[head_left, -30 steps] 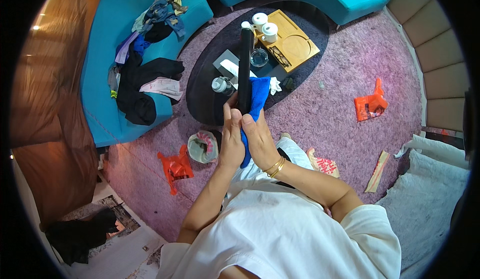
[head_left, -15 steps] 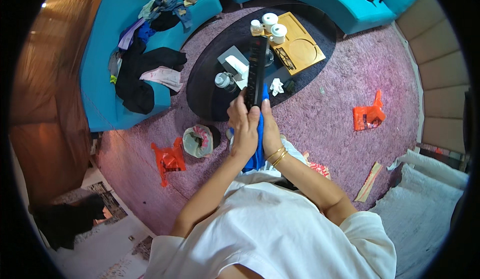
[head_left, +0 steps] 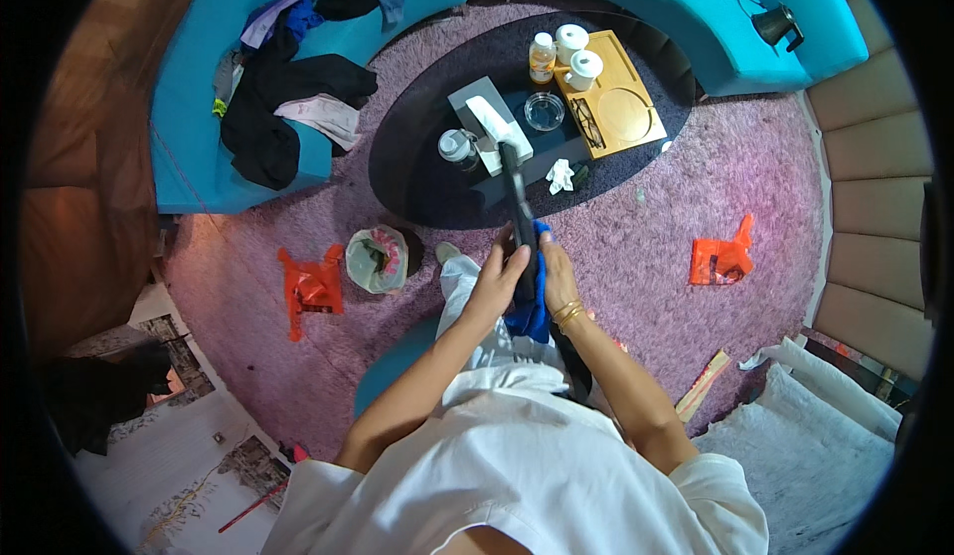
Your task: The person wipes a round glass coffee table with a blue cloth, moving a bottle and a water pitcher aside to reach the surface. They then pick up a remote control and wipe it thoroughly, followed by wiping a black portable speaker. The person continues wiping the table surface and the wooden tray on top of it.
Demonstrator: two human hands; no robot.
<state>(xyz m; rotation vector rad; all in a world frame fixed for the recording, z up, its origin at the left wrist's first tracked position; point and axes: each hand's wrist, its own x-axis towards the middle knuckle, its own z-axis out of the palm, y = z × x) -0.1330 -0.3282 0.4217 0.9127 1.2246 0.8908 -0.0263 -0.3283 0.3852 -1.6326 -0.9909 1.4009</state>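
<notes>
A long, flat black thing that looks like a keyboard (head_left: pixel 517 189) stands tilted in front of me, seen almost edge-on. My left hand (head_left: pixel 500 275) is closed around its near end from the left side. Against its right face lies a blue cloth (head_left: pixel 538 302), held by my right hand (head_left: pixel 559 275), which wears gold bangles at the wrist. The fingers of that hand are partly hidden behind the cloth. The far end of the black thing reaches over the dark oval table (head_left: pixel 417 148), across a grey tissue box (head_left: pixel 485 108).
On the table stand a wooden tray (head_left: pixel 628 83) with white lidded cups, a bottle (head_left: pixel 542 60), a glass ashtray (head_left: pixel 544 111) and crumpled tissue (head_left: pixel 560 175). A lined bin (head_left: pixel 376 262) and orange bags (head_left: pixel 316 287) sit on the carpet. Clothes cover part of the turquoise sofa (head_left: pixel 189 143).
The black thing has swung down from upright, and its far end now points lower, with its face turned more edge-on. Both hands have moved slightly right and down with it. The view has shifted.
</notes>
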